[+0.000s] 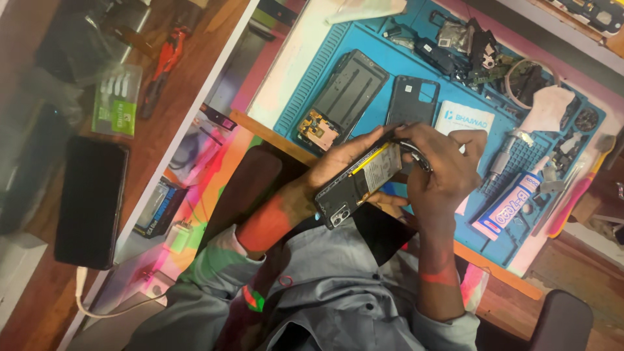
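While the left hand point(338, 162) grips an opened black phone with yellow-edged battery point(364, 179) above the blue ribbed rubber mat point(416, 71), the right hand point(442, 169) pinches its top edge.

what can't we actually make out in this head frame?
- Opened phone: its far end is covered by the right hand.
- Tool tip in the right hand: hidden behind its fingers.
- Left hand: its fingers are behind the phone, so the grip is unclear.
- Small parts at the blue mat's far edge: too small and blurred to identify.
- Black tablet on the side shelf: screen dark.
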The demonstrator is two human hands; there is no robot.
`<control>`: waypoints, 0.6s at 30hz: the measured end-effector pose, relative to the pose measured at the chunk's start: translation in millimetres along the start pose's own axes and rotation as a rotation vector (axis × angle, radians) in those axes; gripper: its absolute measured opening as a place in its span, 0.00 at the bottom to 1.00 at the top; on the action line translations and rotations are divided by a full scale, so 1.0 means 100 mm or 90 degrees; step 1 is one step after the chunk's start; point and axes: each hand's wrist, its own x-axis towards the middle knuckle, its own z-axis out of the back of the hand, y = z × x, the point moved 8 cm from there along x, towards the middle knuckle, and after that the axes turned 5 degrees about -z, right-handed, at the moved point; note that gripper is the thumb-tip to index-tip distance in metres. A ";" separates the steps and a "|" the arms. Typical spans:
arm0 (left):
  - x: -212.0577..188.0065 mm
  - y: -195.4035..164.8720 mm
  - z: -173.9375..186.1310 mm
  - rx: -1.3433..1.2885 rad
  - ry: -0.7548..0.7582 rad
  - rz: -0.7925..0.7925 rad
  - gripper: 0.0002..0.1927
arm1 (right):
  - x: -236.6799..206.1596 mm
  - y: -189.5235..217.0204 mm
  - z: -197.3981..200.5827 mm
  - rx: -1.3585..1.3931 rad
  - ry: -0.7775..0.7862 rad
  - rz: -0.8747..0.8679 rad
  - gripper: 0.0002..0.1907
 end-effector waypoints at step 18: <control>0.01 0.02 -0.02 0.017 0.003 0.020 0.26 | -0.01 -0.07 0.05 -0.001 -0.032 -0.026 0.20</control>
